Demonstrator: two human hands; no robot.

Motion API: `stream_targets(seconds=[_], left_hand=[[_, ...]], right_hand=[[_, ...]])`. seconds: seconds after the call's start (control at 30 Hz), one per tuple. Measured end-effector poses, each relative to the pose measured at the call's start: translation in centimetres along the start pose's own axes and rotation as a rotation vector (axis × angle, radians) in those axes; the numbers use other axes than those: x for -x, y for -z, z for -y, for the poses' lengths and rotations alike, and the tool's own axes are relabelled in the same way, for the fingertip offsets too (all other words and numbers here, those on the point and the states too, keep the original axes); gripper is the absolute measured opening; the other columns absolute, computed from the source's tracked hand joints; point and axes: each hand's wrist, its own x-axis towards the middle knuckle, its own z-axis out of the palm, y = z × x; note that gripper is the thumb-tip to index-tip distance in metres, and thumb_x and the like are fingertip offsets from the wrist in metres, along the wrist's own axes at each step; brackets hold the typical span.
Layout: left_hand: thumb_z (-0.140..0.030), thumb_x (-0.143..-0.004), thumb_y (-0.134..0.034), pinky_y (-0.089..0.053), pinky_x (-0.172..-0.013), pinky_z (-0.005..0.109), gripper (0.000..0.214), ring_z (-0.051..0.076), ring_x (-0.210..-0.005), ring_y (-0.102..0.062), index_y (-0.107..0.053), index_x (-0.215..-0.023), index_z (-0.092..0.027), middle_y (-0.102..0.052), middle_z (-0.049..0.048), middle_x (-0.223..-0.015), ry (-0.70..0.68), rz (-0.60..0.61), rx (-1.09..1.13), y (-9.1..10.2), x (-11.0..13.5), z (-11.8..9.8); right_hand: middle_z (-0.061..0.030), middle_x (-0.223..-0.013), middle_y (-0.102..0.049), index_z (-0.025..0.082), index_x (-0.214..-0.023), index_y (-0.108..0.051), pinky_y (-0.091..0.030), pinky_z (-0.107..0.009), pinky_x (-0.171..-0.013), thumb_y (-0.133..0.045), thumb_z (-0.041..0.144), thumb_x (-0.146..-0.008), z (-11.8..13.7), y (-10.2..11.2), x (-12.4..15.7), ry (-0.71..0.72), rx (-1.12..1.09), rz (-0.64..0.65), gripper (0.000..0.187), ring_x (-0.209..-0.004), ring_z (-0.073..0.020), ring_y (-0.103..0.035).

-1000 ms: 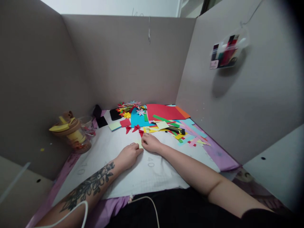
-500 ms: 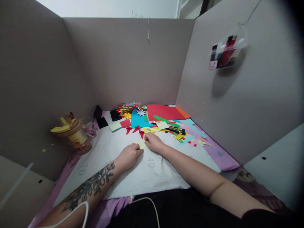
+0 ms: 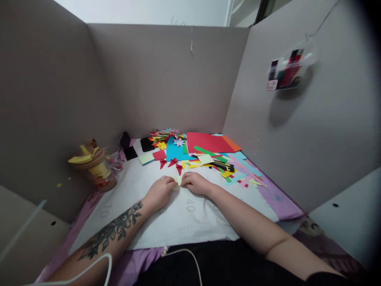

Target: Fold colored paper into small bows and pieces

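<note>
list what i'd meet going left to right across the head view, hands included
Cup → black square → left hand → pale green paper between the hands → right hand → cutter → hanging pack

Paper [image 3: 177,180] between hands [image 3: 160,192] [image 3: 197,184], cup [image 3: 99,171] left, cutter [image 3: 224,165] right, stars [image 3: 164,137] behind
</note>
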Motion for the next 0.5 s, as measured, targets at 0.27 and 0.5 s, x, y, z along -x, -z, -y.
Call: stream_targets(seconds=[0.27, 0.5], left_hand=[[-0.012, -0.083, -0.048, -0.041, -0.075, 0.032, 0.023, 0.02, -0.091, -0.053, -0.066, -0.094, -0.021, -0.063, 0.0059, -0.099, -0.064, -0.015, -0.057, 0.37, -0.08, 0.5], [-0.019, -0.086, -0.049, -0.039, -0.071, 0.031, 0.018, 0.019, -0.083, -0.054, -0.067, -0.085, -0.019, -0.064, 0.0057, -0.08, -0.083, 0.031, -0.094, 0.65, -0.26, 0.61]], right_hand=[[-0.0058, -0.088, -0.066, 0.019, -0.086, -0.071, -0.047, -0.028, -0.081, -0.053, 0.009, -0.078, 0.03, -0.34, -0.33, 0.067, 0.052, 0.012, 0.022, -0.085, -0.0163, -0.059], [-0.0072, -0.094, -0.067, 0.018, -0.092, -0.071, -0.046, -0.03, -0.084, -0.052, 0.008, -0.08, -0.07, -0.64, -0.42, 0.092, 0.047, 0.001, 0.024, -0.088, -0.017, -0.059]])
